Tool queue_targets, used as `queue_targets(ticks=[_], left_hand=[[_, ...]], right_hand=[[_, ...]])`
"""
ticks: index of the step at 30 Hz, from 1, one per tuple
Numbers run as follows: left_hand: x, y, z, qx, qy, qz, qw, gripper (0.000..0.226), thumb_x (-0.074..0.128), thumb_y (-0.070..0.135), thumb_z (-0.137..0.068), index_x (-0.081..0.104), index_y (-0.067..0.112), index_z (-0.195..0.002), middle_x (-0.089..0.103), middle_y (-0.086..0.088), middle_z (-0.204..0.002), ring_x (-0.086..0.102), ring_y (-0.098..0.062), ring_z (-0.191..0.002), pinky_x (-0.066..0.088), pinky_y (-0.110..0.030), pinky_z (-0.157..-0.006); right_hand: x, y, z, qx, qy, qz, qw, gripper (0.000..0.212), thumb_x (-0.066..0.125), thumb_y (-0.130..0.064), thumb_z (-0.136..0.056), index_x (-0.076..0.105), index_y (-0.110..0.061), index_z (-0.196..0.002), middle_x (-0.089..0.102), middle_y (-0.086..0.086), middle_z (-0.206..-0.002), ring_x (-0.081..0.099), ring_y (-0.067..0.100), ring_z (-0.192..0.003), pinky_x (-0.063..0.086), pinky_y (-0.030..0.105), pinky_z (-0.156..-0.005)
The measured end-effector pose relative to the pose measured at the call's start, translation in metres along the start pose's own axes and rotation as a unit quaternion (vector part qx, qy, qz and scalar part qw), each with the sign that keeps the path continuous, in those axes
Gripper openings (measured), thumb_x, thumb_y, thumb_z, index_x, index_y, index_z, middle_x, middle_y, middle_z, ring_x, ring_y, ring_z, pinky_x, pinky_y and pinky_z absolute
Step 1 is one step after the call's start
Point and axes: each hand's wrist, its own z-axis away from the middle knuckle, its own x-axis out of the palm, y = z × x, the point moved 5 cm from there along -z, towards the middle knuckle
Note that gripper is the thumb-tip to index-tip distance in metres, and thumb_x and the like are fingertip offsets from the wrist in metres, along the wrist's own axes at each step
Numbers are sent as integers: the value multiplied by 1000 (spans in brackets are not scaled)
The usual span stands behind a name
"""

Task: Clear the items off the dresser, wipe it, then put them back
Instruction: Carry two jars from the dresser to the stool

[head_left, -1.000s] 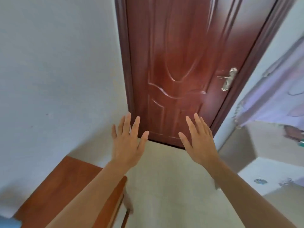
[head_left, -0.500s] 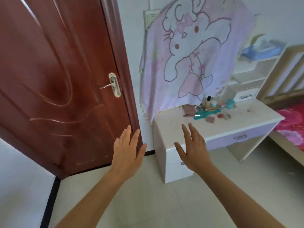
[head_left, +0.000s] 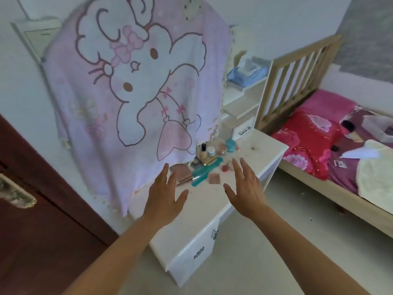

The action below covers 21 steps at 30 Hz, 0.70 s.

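I see the white dresser [head_left: 204, 209] standing against the wall, a pink cartoon blanket [head_left: 131, 88] draped over its back edge. The cosmetics sit clustered at that back edge: a teal comb [head_left: 205, 172], a brown palette [head_left: 182, 172], small bottles [head_left: 205, 151]. My left hand [head_left: 163, 199] and right hand [head_left: 246, 192] hover over the front edge, fingers spread, holding nothing

Lighting: soft, even daylight; source not seen. Shadows: faint. Glare: mild sheen on the white drawer fronts [head_left: 198, 252]. Sharpness: slight blur throughout, small items smeared. Distortion: wide-angle bending noted at the edges, the door [head_left: 32, 220] and bed frame [head_left: 297, 75] tilted.
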Motion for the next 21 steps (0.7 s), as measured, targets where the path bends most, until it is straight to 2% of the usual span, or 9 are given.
queue_targets(ticks=[3,7,9,13,15,18,21], left_hand=[[16,4,-57,21,-22,28,999,65,52,45,-95,22,26,-149,7,0,-162,14,-21,-146,27,-41,-113],[57,4,-110,34,-64,35,997,67,53,42,-94,22,22,-150,9,-2,-161,13,-25,-146,29,-43,-112],[77,5,-132,46,-72,39,996,68,55,40,-93,22,23,-150,12,0,-160,15,-22,-144,32,-37,-110],[116,10,-179,47,-85,66,993,61,58,37,-92,29,29,-144,26,10,-148,30,-15,-134,45,-25,-92],[136,12,-206,37,-98,65,992,60,59,38,-91,30,31,-142,31,10,-146,35,-14,-132,52,-28,-89],[168,13,-251,11,-118,30,992,58,60,39,-89,31,32,-138,28,2,-150,41,-19,-130,52,-38,-88],[205,15,-294,-40,-139,32,989,62,59,36,-91,30,27,-144,22,-3,-156,32,-23,-139,44,-45,-102]], right_hand=[[0,25,-34,45,-3,2,999,79,49,-49,-95,4,-24,-155,7,7,-163,18,28,-148,23,44,-117],[20,60,-67,81,-27,17,996,78,48,-47,-96,3,-23,-156,3,6,-164,14,27,-149,23,45,-119],[34,75,-85,86,-48,21,995,78,48,-46,-96,4,-22,-156,2,7,-164,12,27,-149,22,44,-119],[62,107,-134,88,-95,12,992,79,48,-46,-96,3,-23,-156,-1,5,-164,9,26,-150,23,45,-119],[76,126,-164,83,-110,2,991,79,50,-45,-96,3,-24,-156,-1,3,-164,10,26,-150,25,45,-117],[102,157,-214,71,-145,-10,987,79,51,-44,-95,4,-26,-155,-2,0,-164,16,26,-148,37,45,-110],[126,187,-273,25,-177,-19,984,77,54,-41,-96,7,-25,-155,1,0,-164,24,27,-145,43,45,-104]])
